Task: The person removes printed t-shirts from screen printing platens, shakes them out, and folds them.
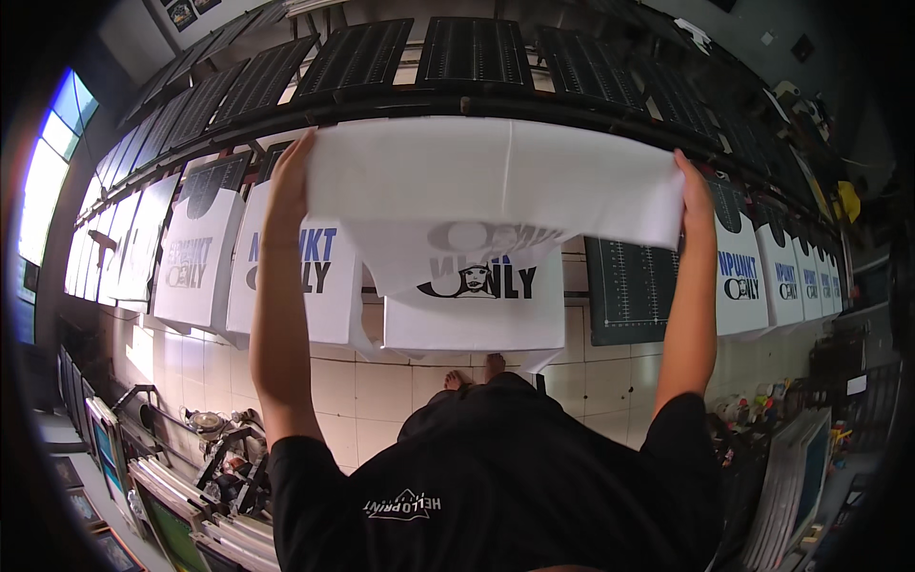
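Note:
A white printed T-shirt is stretched wide in front of me, raised at arm's length. My left hand grips its left end and my right hand its right end, fingers closed round the cloth. Faint grey print shows reversed on its lower fold. Beneath hangs white cloth with a black print of letters and a face, lying over a board; whether it belongs to the raised shirt I cannot tell. To its right a bare black board with white ruled marks lies near my right forearm.
Printed white shirts on boards line the row left and right. Behind a dark rail stands another row of black boards. Framed screens lean at lower right, with metal equipment at lower left. Below is a tiled floor.

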The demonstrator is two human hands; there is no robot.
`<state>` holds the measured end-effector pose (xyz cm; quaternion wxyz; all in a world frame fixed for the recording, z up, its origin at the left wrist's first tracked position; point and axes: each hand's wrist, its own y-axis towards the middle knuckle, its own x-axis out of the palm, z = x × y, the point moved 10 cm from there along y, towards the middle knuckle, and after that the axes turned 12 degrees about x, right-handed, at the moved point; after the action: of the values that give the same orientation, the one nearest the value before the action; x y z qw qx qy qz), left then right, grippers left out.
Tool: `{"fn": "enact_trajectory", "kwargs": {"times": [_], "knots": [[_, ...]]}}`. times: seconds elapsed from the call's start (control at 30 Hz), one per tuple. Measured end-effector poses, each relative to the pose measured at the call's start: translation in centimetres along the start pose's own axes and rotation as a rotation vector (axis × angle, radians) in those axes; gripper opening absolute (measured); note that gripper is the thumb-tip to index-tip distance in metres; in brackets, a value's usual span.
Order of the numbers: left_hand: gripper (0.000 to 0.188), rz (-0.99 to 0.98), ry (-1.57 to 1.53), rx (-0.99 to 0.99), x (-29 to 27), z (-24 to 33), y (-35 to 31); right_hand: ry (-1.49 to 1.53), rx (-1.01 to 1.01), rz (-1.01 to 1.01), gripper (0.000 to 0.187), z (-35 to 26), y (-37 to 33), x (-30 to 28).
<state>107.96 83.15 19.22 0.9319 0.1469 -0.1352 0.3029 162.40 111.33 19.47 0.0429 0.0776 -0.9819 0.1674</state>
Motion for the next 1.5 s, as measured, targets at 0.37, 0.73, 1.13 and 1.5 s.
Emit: {"fn": "enact_trajectory", "kwargs": {"times": [0.37, 0.73, 1.13, 1.5], "knots": [[0.029, 0.013, 0.0, 0.344, 8.7, 10.9, 5.2, 0.384, -0.263, -0.204, 0.032, -13.8, 9.1, 2.3], [0.031, 0.257, 0.319, -0.174, -3.8, -1.2, -16.1, 0.117, 0.167, -0.012, 0.047, 11.4, -8.1, -3.9], [0.031, 0.183, 0.498, -0.509, -14.2, -16.1, -31.6, -0.034, 0.482, 0.01, 0.036, 33.6, -17.0, -8.7], [0.03, 0.216, 0.46, -0.518, -17.5, -17.5, -37.1, -0.109, 0.5, -0.068, 0.036, 36.5, -21.1, -10.6]]}}
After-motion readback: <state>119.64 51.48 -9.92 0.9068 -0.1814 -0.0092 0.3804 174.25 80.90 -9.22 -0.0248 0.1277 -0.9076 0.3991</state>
